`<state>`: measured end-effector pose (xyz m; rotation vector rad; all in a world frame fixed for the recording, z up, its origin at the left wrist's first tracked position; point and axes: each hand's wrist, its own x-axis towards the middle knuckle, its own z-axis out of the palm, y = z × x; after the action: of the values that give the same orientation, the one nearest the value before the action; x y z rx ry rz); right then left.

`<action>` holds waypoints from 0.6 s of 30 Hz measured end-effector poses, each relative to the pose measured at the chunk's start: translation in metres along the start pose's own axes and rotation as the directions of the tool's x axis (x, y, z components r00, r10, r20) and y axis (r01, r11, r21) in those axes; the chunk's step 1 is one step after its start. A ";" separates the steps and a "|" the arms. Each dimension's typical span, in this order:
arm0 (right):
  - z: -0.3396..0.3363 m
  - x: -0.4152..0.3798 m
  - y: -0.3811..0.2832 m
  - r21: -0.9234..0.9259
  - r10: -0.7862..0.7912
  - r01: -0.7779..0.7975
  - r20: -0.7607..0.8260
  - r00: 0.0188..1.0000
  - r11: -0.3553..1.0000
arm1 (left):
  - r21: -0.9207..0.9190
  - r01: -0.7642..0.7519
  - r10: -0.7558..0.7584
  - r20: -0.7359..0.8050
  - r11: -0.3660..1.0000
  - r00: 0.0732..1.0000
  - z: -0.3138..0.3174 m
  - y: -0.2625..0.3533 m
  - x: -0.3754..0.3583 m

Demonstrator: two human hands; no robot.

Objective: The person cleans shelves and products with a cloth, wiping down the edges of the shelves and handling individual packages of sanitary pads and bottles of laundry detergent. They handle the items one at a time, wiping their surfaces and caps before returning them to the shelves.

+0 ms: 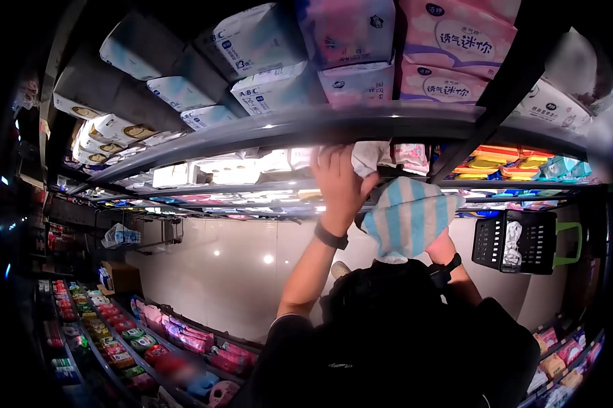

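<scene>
My left hand (340, 178) reaches onto the lit shelf, its fingers at a white package (367, 158) that stands among other packages there. The thumb lies against the lower edge of this package. A cloth with light blue and grey-white stripes (412, 216) hangs in front of the shelf edge, to the right of my left hand. My right hand (442, 246) is at the lower right side of the striped cloth, and its fingers are mostly hidden behind it. Dark bands are on both wrists.
Pink and white-blue packs (449, 41) fill the upper shelf, with a thick shelf rail (286, 132) below. A black basket with a green handle (514, 243) stands at the right on the tiled floor (218, 272). Another stocked shelf (177, 336) runs along the lower left, near a cardboard box (121, 277).
</scene>
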<state>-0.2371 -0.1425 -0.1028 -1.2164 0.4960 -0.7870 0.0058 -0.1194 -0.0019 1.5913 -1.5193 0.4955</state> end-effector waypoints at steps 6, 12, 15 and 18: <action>0.052 0.024 -0.037 0.457 0.043 0.001 -0.086 0.995 0.889 | -0.355 -0.156 0.236 0.195 0.922 0.952 -0.034 0.040 -0.044; 0.065 0.032 -0.032 0.903 0.081 -0.231 0.216 0.973 0.361 | -0.326 0.445 -0.369 0.270 0.834 0.889 -0.070 0.066 -0.091; 0.085 0.028 -0.039 0.924 -0.014 -0.312 0.323 0.946 0.219 | -0.553 0.606 -0.568 0.266 0.572 0.779 -0.072 0.070 -0.110; 0.110 0.017 -0.051 0.891 -0.173 -0.453 0.449 0.877 0.016 | -0.630 0.651 -0.659 0.280 0.423 0.698 -0.087 0.074 -0.106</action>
<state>-0.1603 -0.0929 -0.0207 0.1436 -0.4077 -0.4013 -0.0601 0.0218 -0.0131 1.3786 -0.7573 -0.4983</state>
